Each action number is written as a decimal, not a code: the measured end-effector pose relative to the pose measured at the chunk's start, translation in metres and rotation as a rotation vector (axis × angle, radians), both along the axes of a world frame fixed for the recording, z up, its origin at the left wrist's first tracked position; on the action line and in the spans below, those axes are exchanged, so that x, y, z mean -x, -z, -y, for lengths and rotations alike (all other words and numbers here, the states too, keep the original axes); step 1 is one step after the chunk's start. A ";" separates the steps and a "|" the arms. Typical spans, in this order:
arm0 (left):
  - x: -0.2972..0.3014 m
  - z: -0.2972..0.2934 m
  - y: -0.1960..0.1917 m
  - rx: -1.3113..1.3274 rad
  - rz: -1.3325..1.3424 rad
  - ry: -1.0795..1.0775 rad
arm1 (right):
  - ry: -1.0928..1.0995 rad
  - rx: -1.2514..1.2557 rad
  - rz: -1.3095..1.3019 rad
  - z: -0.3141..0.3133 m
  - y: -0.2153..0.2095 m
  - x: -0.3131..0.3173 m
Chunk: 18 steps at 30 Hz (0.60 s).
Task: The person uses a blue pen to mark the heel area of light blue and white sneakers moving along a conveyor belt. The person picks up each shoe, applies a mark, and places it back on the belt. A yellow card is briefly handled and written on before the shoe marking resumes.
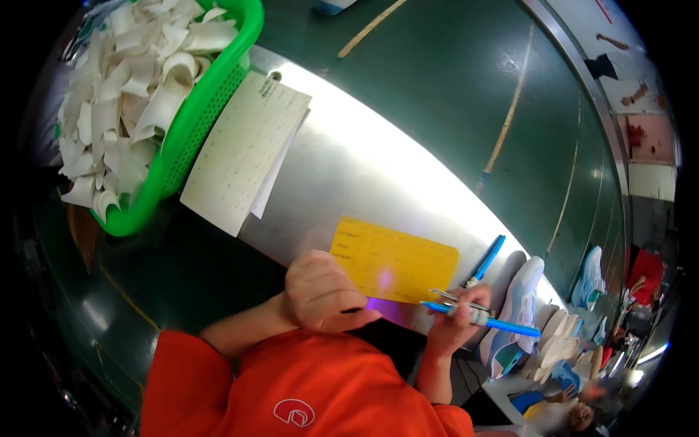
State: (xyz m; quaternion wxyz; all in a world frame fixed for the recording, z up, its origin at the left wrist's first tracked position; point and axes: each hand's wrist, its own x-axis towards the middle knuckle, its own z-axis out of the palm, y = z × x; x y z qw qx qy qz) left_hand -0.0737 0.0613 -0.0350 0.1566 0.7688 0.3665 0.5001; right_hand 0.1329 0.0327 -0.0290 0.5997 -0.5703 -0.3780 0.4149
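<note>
My left hand (320, 291) is curled in a loose fist by the left edge of a yellow printed card (397, 262); nothing shows sticking out of its fingers. The card lies flat on a shiny metal table. My right hand (460, 320) is closed around a blue pen (510, 327) with a white wrap on its barrel. A thin silver, pointed tool (444, 295) sits in the same grip, its kind unclear. Both tips point left, over the card's lower right corner. Beyond that hand, another blue pen (489, 258) lies on the table.
At the far left a green basket (207, 95) is heaped with curved white pieces (131, 95). Printed sheets (251, 146) lie beside it on the metal table (349, 167). A blue-white shoe (518, 313) and several pale soles (557, 339) stand at right. A green surface (437, 73) stretches beyond.
</note>
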 end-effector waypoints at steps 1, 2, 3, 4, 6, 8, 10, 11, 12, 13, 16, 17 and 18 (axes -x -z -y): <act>-0.001 0.001 -0.005 0.044 -0.008 -0.047 | -0.088 0.023 -0.072 0.005 -0.002 -0.003; -0.001 0.001 -0.009 0.065 0.002 -0.054 | -0.177 0.046 -0.142 0.008 -0.004 -0.004; 0.002 0.001 -0.010 0.087 0.010 -0.061 | -0.191 0.049 -0.194 0.010 -0.001 -0.002; 0.003 0.000 -0.011 0.111 0.017 -0.069 | -0.191 0.059 -0.240 0.012 -0.001 -0.001; 0.002 0.000 -0.011 0.169 -0.037 -0.095 | -0.197 0.084 -0.332 0.015 -0.003 0.000; -0.001 0.002 -0.009 0.209 -0.100 -0.148 | -0.211 0.133 -0.231 0.007 -0.005 0.006; -0.005 0.005 0.002 0.233 -0.171 -0.224 | -0.259 0.130 -0.097 -0.004 0.002 0.009; -0.008 0.007 0.006 0.235 -0.201 -0.250 | -0.300 0.098 -0.010 -0.011 0.015 0.007; -0.009 0.008 0.010 0.233 -0.232 -0.279 | -0.342 0.063 0.076 -0.017 0.023 0.009; -0.009 0.009 0.013 0.231 -0.262 -0.309 | -0.391 0.090 0.077 -0.021 0.021 0.010; -0.009 0.009 0.016 0.214 -0.266 -0.301 | -0.384 0.102 0.007 -0.019 0.024 0.009; -0.008 0.008 0.016 0.210 -0.268 -0.286 | -0.369 0.085 -0.001 -0.019 0.026 0.009; -0.008 0.009 0.018 0.210 -0.270 -0.277 | -0.360 0.071 -0.007 -0.017 0.030 0.009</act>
